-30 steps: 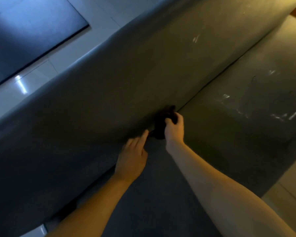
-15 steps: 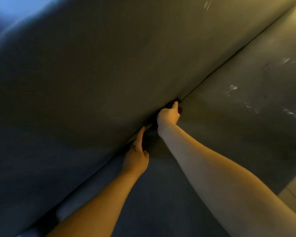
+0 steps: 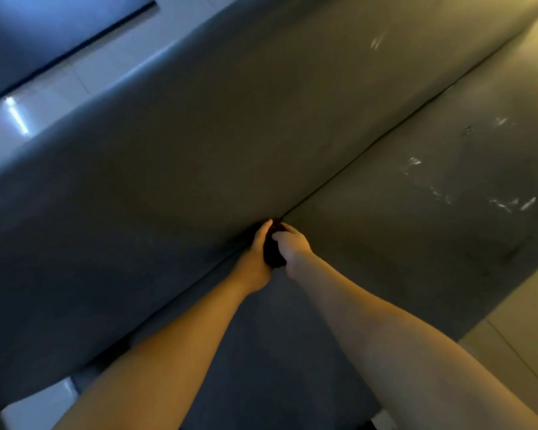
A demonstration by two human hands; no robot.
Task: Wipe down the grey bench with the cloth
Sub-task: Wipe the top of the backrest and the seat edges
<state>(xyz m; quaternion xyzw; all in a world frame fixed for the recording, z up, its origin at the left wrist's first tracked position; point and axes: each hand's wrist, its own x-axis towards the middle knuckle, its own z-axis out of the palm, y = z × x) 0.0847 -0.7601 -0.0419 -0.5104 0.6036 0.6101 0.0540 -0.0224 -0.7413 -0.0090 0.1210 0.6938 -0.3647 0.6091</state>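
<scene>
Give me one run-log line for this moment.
stage: wiping seam | right hand: gripping dark cloth | left hand: against cloth, at backrest crease | grey bench: pale streaks on seat at right, not yet wiped

The bench (image 3: 230,135) is plain grey, darker and bluish left of the left hand (image 3: 255,259), warmer olive-grey beyond the right hand (image 3: 291,243). The cloth (image 3: 272,254) between the two hands is very dark, near black. Right of the right hand, pale whitish streaks (image 3: 466,184) mark the grey seat. The floor tiles (image 3: 516,336) below them look cream-yellow.
</scene>
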